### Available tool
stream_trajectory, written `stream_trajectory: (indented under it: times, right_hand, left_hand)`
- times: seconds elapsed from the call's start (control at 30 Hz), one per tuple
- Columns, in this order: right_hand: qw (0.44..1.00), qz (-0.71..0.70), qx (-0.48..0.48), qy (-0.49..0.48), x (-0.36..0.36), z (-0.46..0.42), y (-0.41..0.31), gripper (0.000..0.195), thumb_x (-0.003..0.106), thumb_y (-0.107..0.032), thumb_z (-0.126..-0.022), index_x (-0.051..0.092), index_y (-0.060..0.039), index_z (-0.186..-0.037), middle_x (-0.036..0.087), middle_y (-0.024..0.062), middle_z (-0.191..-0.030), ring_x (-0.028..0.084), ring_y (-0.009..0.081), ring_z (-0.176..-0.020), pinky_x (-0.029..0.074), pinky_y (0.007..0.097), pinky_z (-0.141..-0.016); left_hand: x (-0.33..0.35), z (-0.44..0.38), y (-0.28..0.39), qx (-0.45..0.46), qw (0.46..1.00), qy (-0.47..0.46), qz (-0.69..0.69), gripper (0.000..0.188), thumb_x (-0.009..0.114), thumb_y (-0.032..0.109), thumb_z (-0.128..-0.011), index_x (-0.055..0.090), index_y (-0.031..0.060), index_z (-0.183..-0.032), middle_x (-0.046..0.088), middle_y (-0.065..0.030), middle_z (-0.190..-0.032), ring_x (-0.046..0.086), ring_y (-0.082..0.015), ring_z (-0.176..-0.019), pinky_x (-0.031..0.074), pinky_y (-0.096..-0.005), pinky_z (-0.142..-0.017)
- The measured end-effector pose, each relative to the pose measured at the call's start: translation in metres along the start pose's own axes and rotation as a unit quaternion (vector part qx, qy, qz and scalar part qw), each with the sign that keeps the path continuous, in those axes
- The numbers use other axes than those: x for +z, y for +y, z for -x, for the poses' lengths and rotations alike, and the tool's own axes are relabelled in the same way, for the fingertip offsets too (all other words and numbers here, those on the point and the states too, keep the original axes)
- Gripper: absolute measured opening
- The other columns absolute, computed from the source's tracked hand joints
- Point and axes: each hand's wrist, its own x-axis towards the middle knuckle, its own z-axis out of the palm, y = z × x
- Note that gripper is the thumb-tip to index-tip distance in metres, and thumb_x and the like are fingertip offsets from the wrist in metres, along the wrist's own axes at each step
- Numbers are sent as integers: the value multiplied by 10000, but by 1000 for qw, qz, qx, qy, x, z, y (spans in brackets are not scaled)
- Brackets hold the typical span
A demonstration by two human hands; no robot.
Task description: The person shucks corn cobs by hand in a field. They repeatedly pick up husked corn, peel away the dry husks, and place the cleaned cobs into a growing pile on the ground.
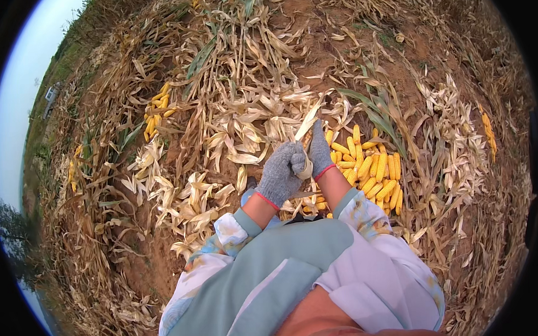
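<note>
My left hand (280, 168), in a grey knit glove with a red cuff, is closed around pale dry corn husk (305, 167) in front of my body. Close against it is my right hand (320, 147), gloved the same way, its fingers extended along a partly husked ear of corn (308, 139). Only a narrow strip of the ear's kernels shows between the hands. A long husk leaf (311, 117) sticks up past my fingers. Just right of my right hand lies a pile of bare yellow corn ears (370, 169).
Loose husks (199, 195) litter the reddish soil (152, 247) to the left. Cut corn stalks (238, 58) lie ahead. Other corn piles sit at left (157, 110), far left (75, 168) and far right (488, 131). A vehicle (51, 96) stands at the field's edge.
</note>
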Motion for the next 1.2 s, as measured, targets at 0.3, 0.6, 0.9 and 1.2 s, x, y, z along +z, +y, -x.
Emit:
stream_trajectory:
  times: [0.3,0.6,0.9,1.2]
  right_hand:
    - [978,189,-86,9,5,23,22,510,711,-379,-924,580,-8,-1249,657,84,-1039,644,175,-866,543,328,-743]
    - [947,207,-188,157,-22,-31,-29,673,772,-353,-857,531,86,-1307,626,177,-1181,617,240,-1007,496,344,-902]
    - [774,566,-285,-6,-11,-9,-34,853,777,-477,-822,472,125,-1345,605,239,-1270,600,298,-1151,464,367,-1009]
    - [583,759,-254,-139,6,22,-19,923,737,-618,-793,485,30,-1400,631,274,-1253,619,380,-1172,492,425,-990]
  left_hand:
    - [-9,17,21,27,999,-16,14,224,466,206,-1050,541,96,-870,414,58,-628,369,-37,-481,376,-188,-472]
    - [-29,48,20,65,995,6,-73,132,559,151,-987,553,56,-896,429,27,-688,402,-67,-568,370,-195,-492]
    - [-102,15,44,178,890,117,-403,296,631,202,-986,584,12,-1207,627,-59,-1020,604,-148,-878,523,-324,-824]
    - [-14,-7,67,324,762,54,-558,336,636,226,-985,599,4,-1235,645,-57,-1092,587,-142,-946,485,-297,-859]
